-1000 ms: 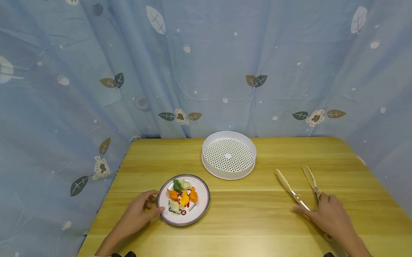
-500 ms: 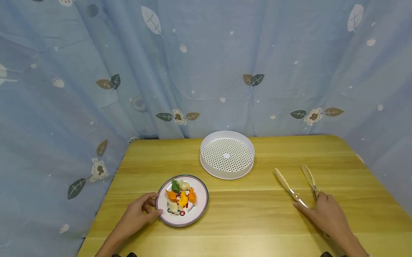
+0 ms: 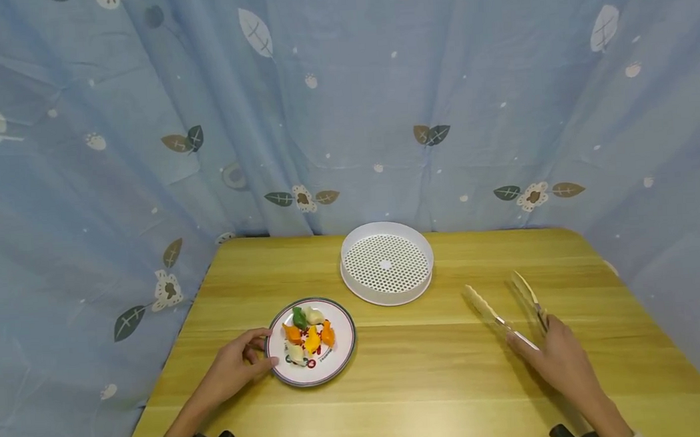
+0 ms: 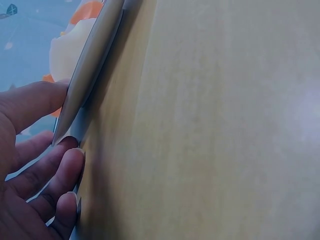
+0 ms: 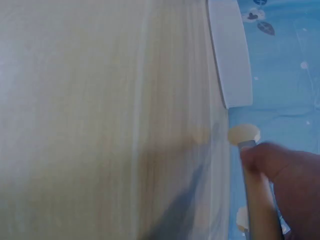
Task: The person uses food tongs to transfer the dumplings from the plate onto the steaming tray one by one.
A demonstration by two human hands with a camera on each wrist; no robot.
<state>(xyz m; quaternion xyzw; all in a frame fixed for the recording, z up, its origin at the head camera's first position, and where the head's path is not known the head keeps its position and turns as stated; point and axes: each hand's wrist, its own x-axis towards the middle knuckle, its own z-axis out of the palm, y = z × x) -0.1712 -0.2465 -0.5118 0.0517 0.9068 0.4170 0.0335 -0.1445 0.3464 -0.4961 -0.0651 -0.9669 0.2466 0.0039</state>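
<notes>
My left hand [image 3: 233, 366] holds the near-left rim of a round white plate [image 3: 341, 353], the thumb on top of the edge. In the left wrist view the fingers [image 4: 67, 167] curl beside and below the plate's rim [image 4: 92, 65]. Several small dumpling-shaped pieces lie on the plate, among them a green one [image 3: 299, 317], a yellow one [image 3: 312, 340] and a cream one [image 3: 296, 352]. My right hand [image 3: 563, 362] grips a pair of metal tongs with pale tips [image 3: 480, 302], their arms spread and pointing away from me. Nothing sits between the tips.
A round white steamer tray [image 3: 389, 297] with a perforated base stands at the back middle of the wooden table [image 3: 419, 368]. Behind the table hangs a blue patterned curtain [image 3: 355, 98], which also closes off both sides.
The right hand has lifted the tongs slightly off the table, and their shadow now falls apart from them. The left hand and the plate stay where they were.
</notes>
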